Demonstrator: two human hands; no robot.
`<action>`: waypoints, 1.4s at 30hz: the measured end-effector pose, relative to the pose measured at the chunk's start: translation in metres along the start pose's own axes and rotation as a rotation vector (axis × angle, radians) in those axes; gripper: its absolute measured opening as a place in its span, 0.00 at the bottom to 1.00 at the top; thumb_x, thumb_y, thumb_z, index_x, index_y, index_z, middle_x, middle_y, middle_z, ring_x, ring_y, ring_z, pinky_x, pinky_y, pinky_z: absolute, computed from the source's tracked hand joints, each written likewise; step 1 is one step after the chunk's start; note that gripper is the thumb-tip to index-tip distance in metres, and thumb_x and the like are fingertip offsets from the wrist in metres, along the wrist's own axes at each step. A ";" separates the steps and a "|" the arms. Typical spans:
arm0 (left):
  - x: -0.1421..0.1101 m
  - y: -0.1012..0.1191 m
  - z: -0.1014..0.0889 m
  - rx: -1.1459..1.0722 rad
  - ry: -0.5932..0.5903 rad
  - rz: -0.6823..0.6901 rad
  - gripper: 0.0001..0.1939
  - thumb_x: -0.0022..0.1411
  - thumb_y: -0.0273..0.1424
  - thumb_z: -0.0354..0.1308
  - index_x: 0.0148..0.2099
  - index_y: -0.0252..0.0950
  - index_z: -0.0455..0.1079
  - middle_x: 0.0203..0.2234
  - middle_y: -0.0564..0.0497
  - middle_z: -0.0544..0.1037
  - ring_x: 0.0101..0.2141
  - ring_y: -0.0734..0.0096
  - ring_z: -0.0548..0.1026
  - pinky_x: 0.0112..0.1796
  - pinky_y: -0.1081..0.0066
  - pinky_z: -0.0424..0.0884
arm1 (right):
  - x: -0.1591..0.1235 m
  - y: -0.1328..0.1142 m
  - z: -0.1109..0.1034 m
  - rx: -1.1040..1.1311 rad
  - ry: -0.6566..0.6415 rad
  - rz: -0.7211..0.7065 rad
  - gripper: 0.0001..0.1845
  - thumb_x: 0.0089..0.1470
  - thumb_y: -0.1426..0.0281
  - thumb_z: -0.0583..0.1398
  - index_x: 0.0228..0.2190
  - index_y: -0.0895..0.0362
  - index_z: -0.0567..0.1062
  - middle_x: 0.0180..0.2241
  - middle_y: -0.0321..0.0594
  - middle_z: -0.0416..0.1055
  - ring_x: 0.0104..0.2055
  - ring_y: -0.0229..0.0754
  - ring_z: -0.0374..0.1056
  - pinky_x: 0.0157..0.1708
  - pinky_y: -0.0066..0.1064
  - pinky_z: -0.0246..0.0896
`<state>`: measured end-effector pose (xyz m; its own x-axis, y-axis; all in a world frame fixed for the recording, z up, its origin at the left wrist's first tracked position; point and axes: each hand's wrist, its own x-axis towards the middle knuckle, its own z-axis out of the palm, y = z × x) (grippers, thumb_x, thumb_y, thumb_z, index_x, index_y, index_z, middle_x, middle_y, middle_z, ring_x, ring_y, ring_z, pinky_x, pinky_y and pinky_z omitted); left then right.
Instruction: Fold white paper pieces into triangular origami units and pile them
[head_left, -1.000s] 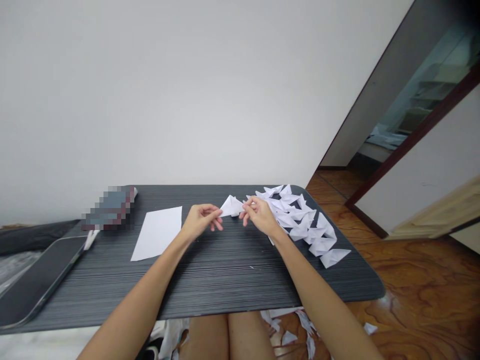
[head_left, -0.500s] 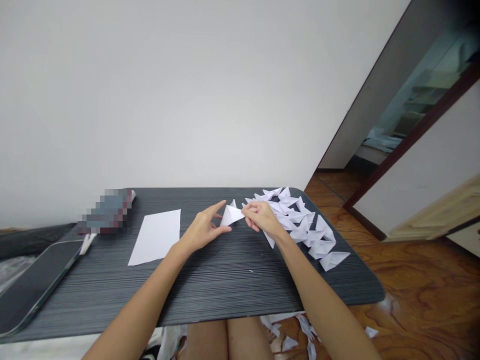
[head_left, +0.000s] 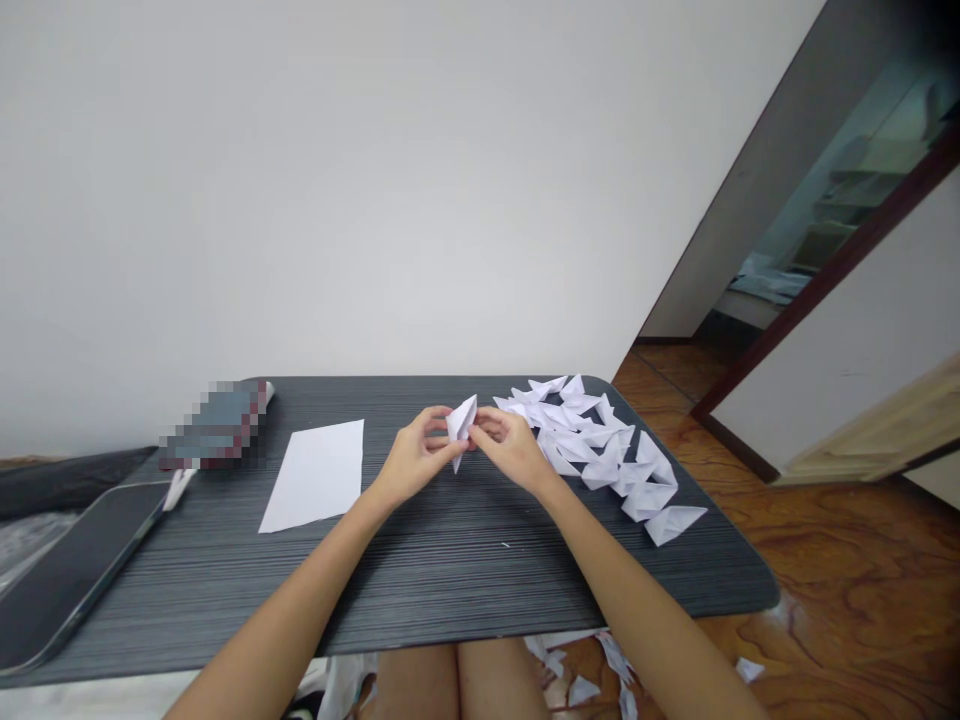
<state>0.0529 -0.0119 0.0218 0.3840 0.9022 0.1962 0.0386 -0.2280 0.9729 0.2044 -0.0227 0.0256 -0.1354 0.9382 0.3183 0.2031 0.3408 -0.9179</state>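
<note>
Between my hands, above the middle of the dark table, a small folded white paper boat [head_left: 463, 418] stands on end with its points up and down. My left hand [head_left: 420, 452] pinches it from the left, thumb in front and fingers behind. From the right, my right hand [head_left: 514, 445] grips it with thumb and fingertips. Just right of my right hand lies a pile of similar folded paper boats [head_left: 600, 440]. A flat white sheet of paper [head_left: 319, 475] rests left of my left hand.
The dark wood-grain table [head_left: 450, 590] meets a white wall [head_left: 450, 200]. At its left are a smartphone-shaped dark slab [head_left: 82, 570] and a blurred-out object [head_left: 214, 425]. Paper scraps [head_left: 581, 690] litter the wooden floor [head_left: 847, 560] below.
The paper boat has turned from lying sideways to standing on end. My left hand has closed on it, and my right hand has moved slightly, now gripping its right side.
</note>
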 end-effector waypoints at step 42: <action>0.000 0.001 0.006 -0.105 0.137 -0.050 0.16 0.48 0.35 0.59 0.38 0.30 0.67 0.19 0.53 0.73 0.21 0.76 0.69 0.23 0.78 0.62 | -0.005 0.007 0.003 -0.324 0.046 -0.276 0.18 0.44 0.80 0.51 0.35 0.56 0.75 0.32 0.41 0.72 0.31 0.39 0.65 0.32 0.30 0.58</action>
<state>0.0581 -0.0139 0.0224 0.2548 0.9544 0.1555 -0.0452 -0.1489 0.9878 0.2036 -0.0249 0.0174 -0.1857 0.8087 0.5582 0.4603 0.5735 -0.6777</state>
